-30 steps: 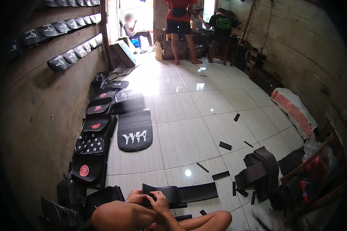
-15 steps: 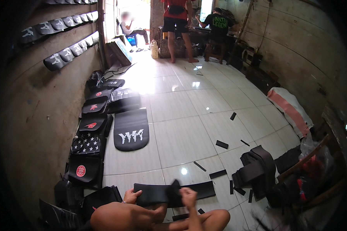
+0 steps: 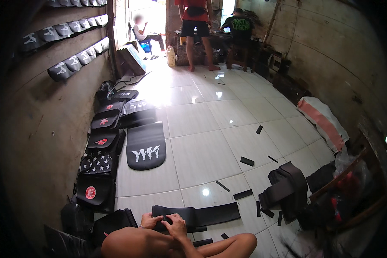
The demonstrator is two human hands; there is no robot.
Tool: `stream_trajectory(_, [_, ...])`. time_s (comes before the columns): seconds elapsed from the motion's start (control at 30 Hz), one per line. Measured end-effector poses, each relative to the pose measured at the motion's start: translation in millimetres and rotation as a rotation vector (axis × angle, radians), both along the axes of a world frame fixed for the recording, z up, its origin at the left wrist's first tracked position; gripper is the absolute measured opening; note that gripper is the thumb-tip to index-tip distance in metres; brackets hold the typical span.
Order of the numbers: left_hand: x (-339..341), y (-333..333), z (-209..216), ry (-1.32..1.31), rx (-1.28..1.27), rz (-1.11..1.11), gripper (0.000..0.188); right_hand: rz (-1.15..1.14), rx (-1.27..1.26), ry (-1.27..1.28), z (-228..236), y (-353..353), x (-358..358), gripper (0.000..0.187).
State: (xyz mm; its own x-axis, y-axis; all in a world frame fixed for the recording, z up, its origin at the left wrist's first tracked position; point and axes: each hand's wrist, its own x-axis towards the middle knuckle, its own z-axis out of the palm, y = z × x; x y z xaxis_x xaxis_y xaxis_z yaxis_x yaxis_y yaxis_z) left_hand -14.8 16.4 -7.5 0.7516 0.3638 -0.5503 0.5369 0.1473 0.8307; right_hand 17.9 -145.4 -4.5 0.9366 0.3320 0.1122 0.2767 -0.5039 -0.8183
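Observation:
A long black strip of sheet material [image 3: 217,215] stretches across the floor in front of my crossed legs, and its left part lies doubled or raised. My left hand [image 3: 149,221] grips that left end near its lower corner, fingers closed. Close beside it, my right hand [image 3: 176,226] pinches the near edge of the same strip with bent fingers. Whatever lies between the fingertips is too small to make out. Small black offcuts [image 3: 243,195] are scattered to the right of the strip.
Stacked black flaps with printed emblems [image 3: 95,191] line the left wall. A black flap with white lettering [image 3: 146,146] lies on the tiles. Rolled black strips [image 3: 286,187] and a white-and-pink sack [image 3: 322,122] are at right. People [image 3: 195,34] are at the far end.
My right hand has moved left along the strip to beside my left hand. The dark piece it was lifting over the strip's middle is no longer raised there.

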Motion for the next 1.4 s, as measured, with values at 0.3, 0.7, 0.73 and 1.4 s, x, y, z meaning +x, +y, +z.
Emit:
stream_trajectory(0.3, [4.3,-13.1,-9.7,-0.077,0.036,0.058,0.029,-0.131,0.156,-0.026,-7.7,-15.7,9.1,0.02])
stream_trajectory(0.7, [3.3,-7.1,-25.1,-0.238,0.381,0.016,0.021,-0.345,0.65,0.497,-23.6,-18.6,14.4,0.023])
stream_trajectory(0.73, [4.9,-9.2,-22.4,-0.279,0.474,-0.01,0.02,-0.339,0.659,0.485,-26.4,-21.3,15.7,0.024])
stream_trajectory(1.4, [9.2,-9.3,22.0,0.138,0.498,-0.215,0.031,-0.255,0.35,0.24,-23.6,-42.2,26.5,0.014])
